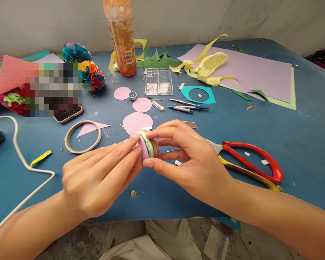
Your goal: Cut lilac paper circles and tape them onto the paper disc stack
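Between my two hands is a small round stack of layered coloured paper, tilted on its edge, with a lilac disc on its left face and striped sides. My left hand presses its fingertips against the lilac face. The thumb and fingers of my right hand grip the rim from the right. Just beyond the stack lie several lilac paper circles, partly overlapping. Red-and-yellow-handled scissors lie beside my right hand, their blades partly hidden behind it.
A roll of tape rests left on the blue table. Behind stand an orange bottle and a clear plastic case. A compass, yellow paper strips and lilac sheets lie right. A white cable crosses the left side.
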{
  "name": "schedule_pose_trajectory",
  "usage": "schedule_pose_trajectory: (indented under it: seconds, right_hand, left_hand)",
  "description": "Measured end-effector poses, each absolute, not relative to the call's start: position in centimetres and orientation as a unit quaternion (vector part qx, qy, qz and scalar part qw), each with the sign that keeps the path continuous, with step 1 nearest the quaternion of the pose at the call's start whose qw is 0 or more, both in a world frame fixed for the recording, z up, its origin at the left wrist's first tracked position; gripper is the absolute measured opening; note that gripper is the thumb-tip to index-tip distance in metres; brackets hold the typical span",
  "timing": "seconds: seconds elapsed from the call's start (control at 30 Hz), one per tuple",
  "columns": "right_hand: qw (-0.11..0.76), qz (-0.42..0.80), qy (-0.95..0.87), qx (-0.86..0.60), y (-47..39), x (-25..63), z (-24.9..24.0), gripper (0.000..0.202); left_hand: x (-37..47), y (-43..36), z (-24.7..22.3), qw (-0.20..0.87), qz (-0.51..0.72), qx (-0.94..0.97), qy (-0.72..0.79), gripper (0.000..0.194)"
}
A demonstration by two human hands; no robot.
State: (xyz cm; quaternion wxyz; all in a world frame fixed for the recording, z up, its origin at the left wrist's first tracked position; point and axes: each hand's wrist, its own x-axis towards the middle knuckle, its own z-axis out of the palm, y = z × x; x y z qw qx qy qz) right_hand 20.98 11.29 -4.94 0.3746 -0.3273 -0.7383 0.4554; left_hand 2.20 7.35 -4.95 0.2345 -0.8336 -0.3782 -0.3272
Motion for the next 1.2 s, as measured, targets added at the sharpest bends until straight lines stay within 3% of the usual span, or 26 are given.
schedule_pose_trajectory:
  seconds: [0.33, 0.7, 0.87, 1.2]
  right_hand:
    - [0.374, 0.451, -0.742, -0.325, 11.16, 20.96, -4.91, 0.026]
    - [0.378, 0.458, -0.727, -0.344, 10.97, 21.11, -4.6, 0.026]
    - [0.368, 0.444, -0.74, -0.348, 11.08, 21.16, -4.86, 0.026]
    - [0.357, 0.421, -0.769, -0.324, 11.41, 21.44, -5.21, 0.028]
  left_hand:
    - [2.01, 7.3, -5.31, 0.241, -0.326, -0.828, -0.387, 0.019]
    - [2.33, 7.19, -4.75, 0.204, -0.327, -0.828, -0.409, 0.012]
    - [2.26, 7.35, -4.86, 0.211, -0.322, -0.828, -0.408, 0.019]
    - [2.28, 7.17, -4.94, 0.224, -0.304, -0.823, -0.425, 0.01]
